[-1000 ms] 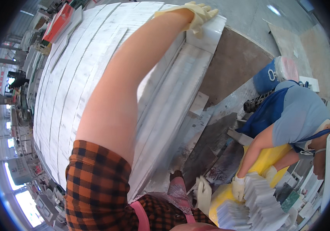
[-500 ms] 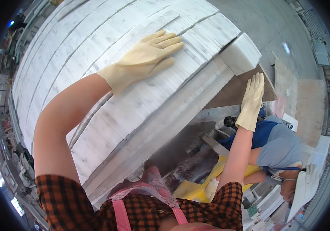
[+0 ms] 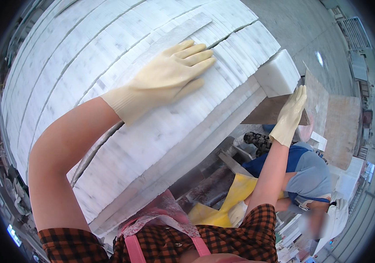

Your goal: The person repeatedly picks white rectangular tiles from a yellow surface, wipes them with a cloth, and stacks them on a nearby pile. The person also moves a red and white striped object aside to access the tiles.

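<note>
Left hand [image 3: 165,75], on the white end block [image 3: 278,73] a second ago, now lies flat on the pale stone strips [image 3: 170,118] stacked beneath it, right hand [image 3: 290,110] raised close beside that block; both grips straight-fingered, clamped on nothing, suggesting palm-work rather than lifting.

Left hand [image 3: 168,74] lies flat, right hand [image 3: 291,113] is outstretched.

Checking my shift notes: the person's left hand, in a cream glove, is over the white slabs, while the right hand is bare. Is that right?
No: the right hand isn't bare; the head view shows it in a cream glove too. The left hand is as you say.
</note>
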A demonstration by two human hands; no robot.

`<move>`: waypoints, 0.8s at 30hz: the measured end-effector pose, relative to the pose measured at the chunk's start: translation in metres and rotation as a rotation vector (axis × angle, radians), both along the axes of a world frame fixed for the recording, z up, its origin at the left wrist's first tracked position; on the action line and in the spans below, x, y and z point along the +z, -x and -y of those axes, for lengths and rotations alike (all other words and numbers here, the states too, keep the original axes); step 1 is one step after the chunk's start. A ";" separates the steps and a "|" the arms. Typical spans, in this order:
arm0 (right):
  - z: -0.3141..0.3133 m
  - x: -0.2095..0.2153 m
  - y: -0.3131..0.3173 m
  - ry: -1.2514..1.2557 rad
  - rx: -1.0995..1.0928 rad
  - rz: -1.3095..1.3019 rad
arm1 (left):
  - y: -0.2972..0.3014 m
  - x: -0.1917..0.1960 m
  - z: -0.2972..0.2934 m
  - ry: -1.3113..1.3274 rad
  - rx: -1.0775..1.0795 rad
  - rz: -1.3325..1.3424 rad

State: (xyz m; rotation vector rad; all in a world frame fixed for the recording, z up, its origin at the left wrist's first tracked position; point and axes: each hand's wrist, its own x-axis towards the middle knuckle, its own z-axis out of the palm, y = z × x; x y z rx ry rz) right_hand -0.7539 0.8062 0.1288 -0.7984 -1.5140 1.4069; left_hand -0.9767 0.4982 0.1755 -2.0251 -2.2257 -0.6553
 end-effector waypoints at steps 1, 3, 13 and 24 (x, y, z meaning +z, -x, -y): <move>-0.006 -0.004 0.004 -0.160 0.009 0.145 | 0.000 0.001 0.000 0.006 -0.002 0.002; -0.013 -0.008 0.007 -0.364 -0.015 0.379 | 0.000 0.003 0.000 0.023 0.004 0.003; -0.056 0.048 0.043 -1.040 0.410 1.080 | 0.002 0.003 -0.001 0.025 -0.027 0.026; -0.055 0.054 0.048 -0.846 0.428 1.083 | 0.005 0.001 0.000 -0.007 -0.054 0.013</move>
